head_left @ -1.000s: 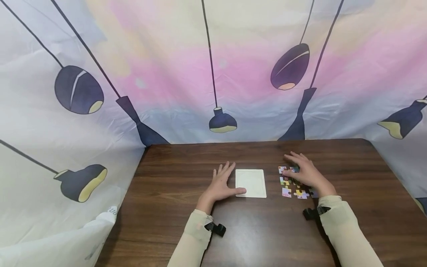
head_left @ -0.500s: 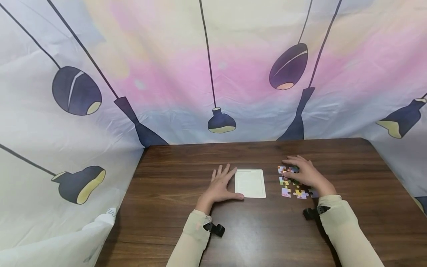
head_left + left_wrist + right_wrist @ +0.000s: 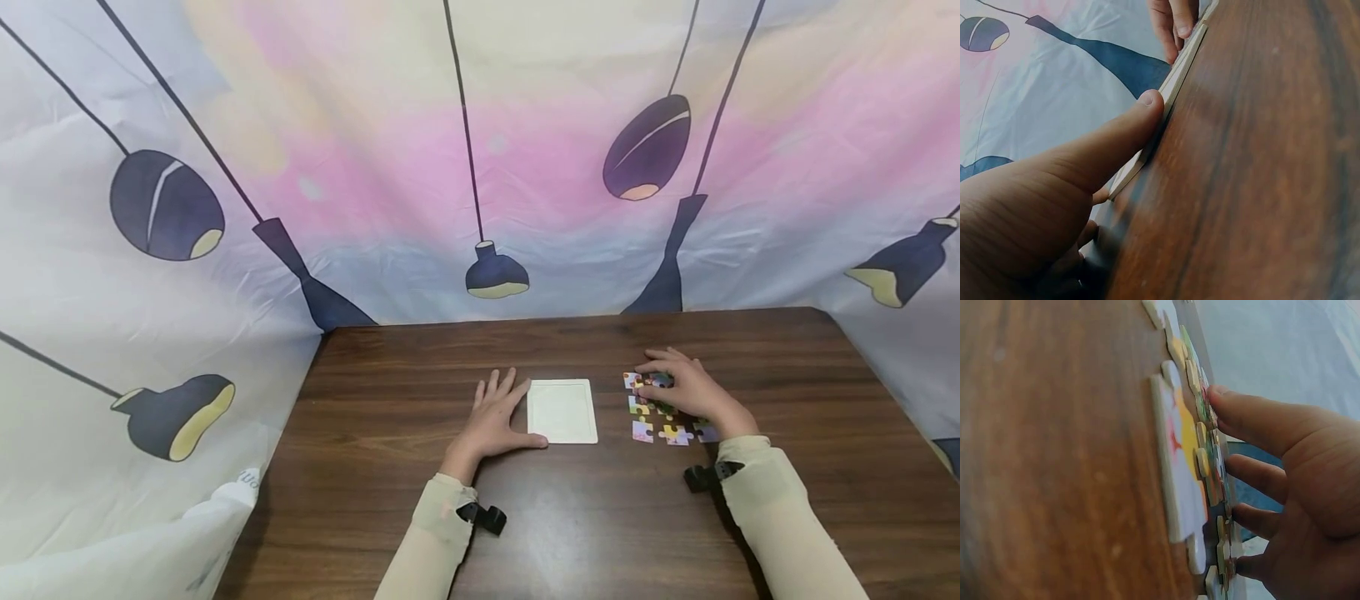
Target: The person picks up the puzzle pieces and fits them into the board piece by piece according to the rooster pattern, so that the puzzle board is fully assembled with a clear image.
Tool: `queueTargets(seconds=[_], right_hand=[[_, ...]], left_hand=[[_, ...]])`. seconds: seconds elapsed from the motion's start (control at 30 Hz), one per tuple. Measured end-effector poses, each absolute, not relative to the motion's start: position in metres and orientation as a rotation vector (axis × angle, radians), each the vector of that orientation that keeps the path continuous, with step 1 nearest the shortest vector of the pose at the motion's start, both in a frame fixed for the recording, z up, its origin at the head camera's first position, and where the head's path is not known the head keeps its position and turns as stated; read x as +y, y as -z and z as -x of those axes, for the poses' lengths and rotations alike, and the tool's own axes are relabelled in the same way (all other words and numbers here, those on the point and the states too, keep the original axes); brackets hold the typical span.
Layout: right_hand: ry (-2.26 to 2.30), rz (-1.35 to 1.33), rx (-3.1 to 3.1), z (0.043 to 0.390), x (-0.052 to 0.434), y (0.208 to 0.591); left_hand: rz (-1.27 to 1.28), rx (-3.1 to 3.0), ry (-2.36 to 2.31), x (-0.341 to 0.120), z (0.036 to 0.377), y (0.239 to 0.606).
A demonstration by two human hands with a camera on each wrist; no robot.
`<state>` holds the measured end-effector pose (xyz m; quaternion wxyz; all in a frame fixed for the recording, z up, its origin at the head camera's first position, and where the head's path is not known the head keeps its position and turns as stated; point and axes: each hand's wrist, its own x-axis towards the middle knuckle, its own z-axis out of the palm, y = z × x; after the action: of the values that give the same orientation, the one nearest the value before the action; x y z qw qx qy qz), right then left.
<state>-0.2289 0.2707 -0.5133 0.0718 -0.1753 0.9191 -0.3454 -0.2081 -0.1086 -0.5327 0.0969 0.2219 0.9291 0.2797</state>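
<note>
A white square tray [image 3: 562, 412] with a raised border lies on the table near the middle. My left hand [image 3: 491, 423] is spread at its left side, thumb at the near edge and index fingertip at the far left corner. The left wrist view has that thumb against the edge of the tray [image 3: 1124, 178]. To the right lie several colourful jigsaw puzzle pieces [image 3: 642, 432] in loose rows. My right hand [image 3: 693, 390] reaches over them and hides part of them. In the right wrist view its thumb and fingertips are spread out, right at the puzzle pieces [image 3: 1182, 465].
The dark brown wooden table [image 3: 585, 517] runs back to a cloth backdrop [image 3: 390, 167] printed with hanging lamps. More of this cloth stands along the left and right sides. Between tray and pieces lies a narrow strip of bare wood.
My left thumb has drawn back from the tray's surface to its near left edge, and my index finger has come to the far left corner. The right hand's fingers have lowered slightly over the pieces.
</note>
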Motion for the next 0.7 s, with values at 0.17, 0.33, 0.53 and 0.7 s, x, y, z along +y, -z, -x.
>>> queueTargets(seconds=[0.17, 0.33, 0.53, 0.7], right_hand=[[1.046, 0.523, 2.748, 0.2283, 0.2708, 0.5148], [1.028, 0.528, 2.753, 0.2275, 0.2704, 0.5126], [1.013, 0.545, 2.773, 0.2274, 0.2681, 0.5079], [0.996, 0.534, 2.793, 0.2264, 0.2663, 0.5070]], left_hand=[[-0.657, 2.751, -0.837, -0.1093, 0.2056, 0.5317], [-0.666, 2.748, -0.849, -0.1098, 0.2042, 0.5292], [-0.661, 2.758, -0.835, -0.1100, 0.2043, 0.5286], [-0.665, 2.758, -0.828, -0.1096, 0.2040, 0.5293]])
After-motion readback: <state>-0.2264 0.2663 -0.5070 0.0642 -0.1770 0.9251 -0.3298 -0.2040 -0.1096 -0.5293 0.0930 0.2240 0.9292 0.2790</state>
